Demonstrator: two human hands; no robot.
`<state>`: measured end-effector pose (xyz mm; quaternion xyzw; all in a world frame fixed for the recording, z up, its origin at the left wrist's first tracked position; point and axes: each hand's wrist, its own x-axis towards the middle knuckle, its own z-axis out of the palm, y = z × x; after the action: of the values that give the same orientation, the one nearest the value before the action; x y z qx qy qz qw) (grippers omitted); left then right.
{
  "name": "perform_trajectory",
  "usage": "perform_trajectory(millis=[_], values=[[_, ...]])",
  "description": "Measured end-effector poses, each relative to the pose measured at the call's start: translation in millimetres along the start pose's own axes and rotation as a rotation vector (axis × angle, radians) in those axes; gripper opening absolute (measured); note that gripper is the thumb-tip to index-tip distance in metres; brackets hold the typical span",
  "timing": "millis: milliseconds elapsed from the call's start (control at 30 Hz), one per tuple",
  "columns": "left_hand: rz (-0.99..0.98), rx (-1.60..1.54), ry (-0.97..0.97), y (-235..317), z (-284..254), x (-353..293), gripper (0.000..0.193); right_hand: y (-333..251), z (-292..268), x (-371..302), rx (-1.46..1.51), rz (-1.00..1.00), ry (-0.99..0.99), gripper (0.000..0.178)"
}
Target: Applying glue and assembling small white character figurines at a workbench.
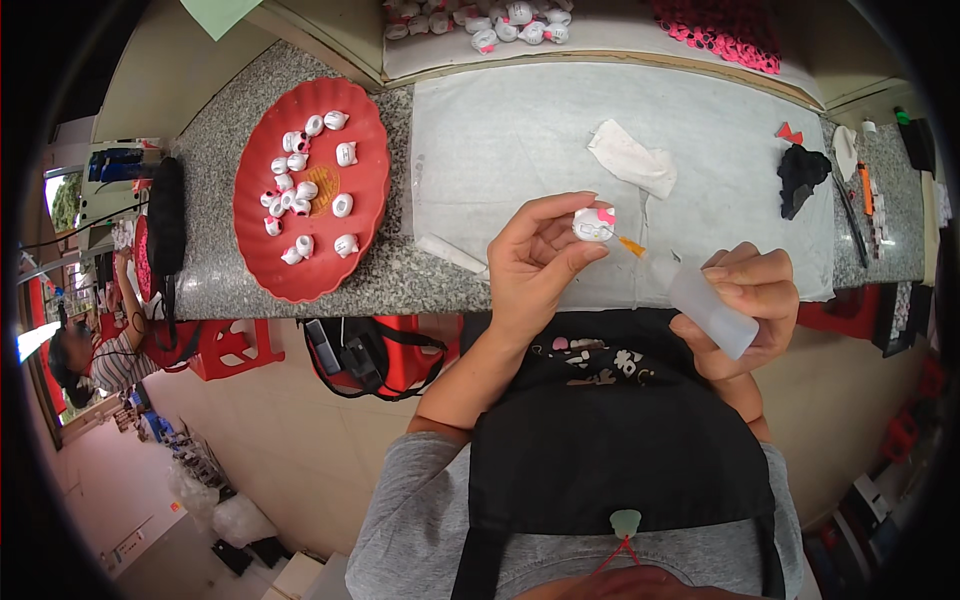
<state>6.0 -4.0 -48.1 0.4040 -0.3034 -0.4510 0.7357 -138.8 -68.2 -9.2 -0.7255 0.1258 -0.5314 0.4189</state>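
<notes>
Between the thumb and fingertips of my left hand is a small white cat-head figurine with a pink patch on its upper side. My right hand is wrapped round a translucent squeeze bottle. The bottle is tilted, and its narrow orange tip points toward the figurine, close beside it. Whether the tip touches the figurine I cannot tell. Both hands are over the near part of a white paper sheet spread on the counter.
To the left, a red scalloped plate bears several white cat heads. A folded tissue and a black cloth lie on the paper. Above are heaps of white heads and pink pieces. Another person sits at far left.
</notes>
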Motion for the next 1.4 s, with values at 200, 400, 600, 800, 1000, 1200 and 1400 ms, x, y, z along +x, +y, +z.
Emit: perform_trajectory(millis=[200, 400, 600, 800, 1000, 1200, 1400], values=[[0.03, 0.025, 0.005, -0.9, -0.2, -0.2, 0.036, -3.7, 0.2, -0.6, 0.012, 0.022, -0.019, 0.046], [0.117, 0.187, -0.052, -1.2, -2.7, 0.1, 0.035, -3.9, 4.5, -0.8, -0.038, 0.082, 0.033, 0.037], [0.274, 0.439, -0.108, -0.8, -6.5, 0.3, 0.032, -2.5, 5.4, 0.5, 0.008, 0.012, -0.024, 0.046], [0.237, 0.487, -0.077, -4.6, -4.8, 3.7, 0.032, -4.5, 1.5, 1.0, -0.047, 0.093, -0.03, 0.036], [0.273, 0.487, -0.028, 1.3, -12.2, 4.1, 0.03, 7.0, -7.9, 5.9, -0.019, 0.161, -0.029, 0.036], [0.138, 0.205, 0.095, 14.8, -23.2, 8.9, 0.031, 56.4, -40.0, 48.9, 0.074, 0.517, -0.074, 0.026], [0.105, 0.118, 0.06, 15.7, -17.7, 4.2, 0.033, 141.1, -49.6, 123.9, -0.658, 0.574, -0.124, 0.022]])
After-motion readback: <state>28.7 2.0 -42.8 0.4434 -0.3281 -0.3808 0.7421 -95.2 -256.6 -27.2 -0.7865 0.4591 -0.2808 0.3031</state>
